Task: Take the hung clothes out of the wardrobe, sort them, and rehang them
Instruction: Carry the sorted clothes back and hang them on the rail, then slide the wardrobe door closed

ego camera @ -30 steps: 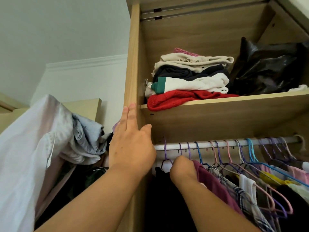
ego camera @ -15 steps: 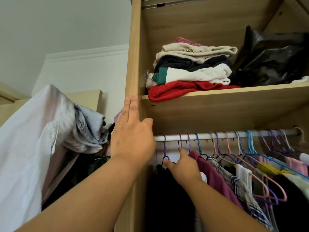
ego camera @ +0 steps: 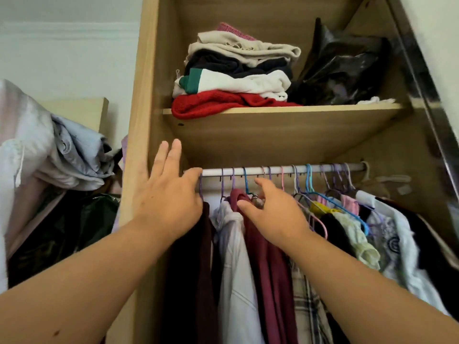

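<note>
The hung clothes (ego camera: 357, 234) were on hangers along the rail (ego camera: 323, 168) under the wardrobe (ego camera: 139, 115) shelf. The left hand (ego camera: 169, 197) was released, fingers straight, at the rail's left end. The right hand (ego camera: 275, 214) curved over the maroon top (ego camera: 263, 269); whether it grasped it I cannot tell.

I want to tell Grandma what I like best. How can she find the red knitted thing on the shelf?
Look in the wooden wardrobe, at the shelf above the hanging rail. A folded pile sits at its left end, beside a black bag. The red knit lies at the bottom, the pile's only red piece.
</note>
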Tool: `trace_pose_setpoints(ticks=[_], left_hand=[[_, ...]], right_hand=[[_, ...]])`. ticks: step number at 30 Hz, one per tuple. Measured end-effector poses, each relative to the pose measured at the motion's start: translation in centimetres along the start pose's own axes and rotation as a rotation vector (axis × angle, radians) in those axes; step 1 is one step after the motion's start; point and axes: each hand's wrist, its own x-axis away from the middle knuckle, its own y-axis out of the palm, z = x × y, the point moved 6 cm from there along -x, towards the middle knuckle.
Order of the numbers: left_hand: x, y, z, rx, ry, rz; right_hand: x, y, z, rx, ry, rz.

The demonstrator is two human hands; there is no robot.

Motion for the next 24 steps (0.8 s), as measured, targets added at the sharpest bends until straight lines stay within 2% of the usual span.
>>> trace_pose_setpoints(ticks=[3,7,12,16,20,24], left_hand=[[2.3,0.6,5.3,0.170,0.051,-0.056],[5.4,0.6,16.5,0.403,0.167,-0.155],[7.3,-0.1,29.5,0.646,0.218,-0.252],[7.7,-1.2,37.5,0.755,0.275,-0.300],[6.9,-0.6,43.0,0.814,0.283,-0.320],[4.5,2.0,47.1,0.834,0.240,-0.279]], right_hand=[[2.8,-4.5,1.6,0.112,-0.092,0.059],[7.6,-12.5,5.9,0.312,-0.160,0.126],[12.1,-22.4,12.1,0.565,-0.060,0.181],[13.9,-28.0,16.9,0.760,0.037,0.122],[14.5,-30.7,21.2,0.863,0.112,0.073],[13.5,-30.8,25.4,0.886,0.109,0.049]])
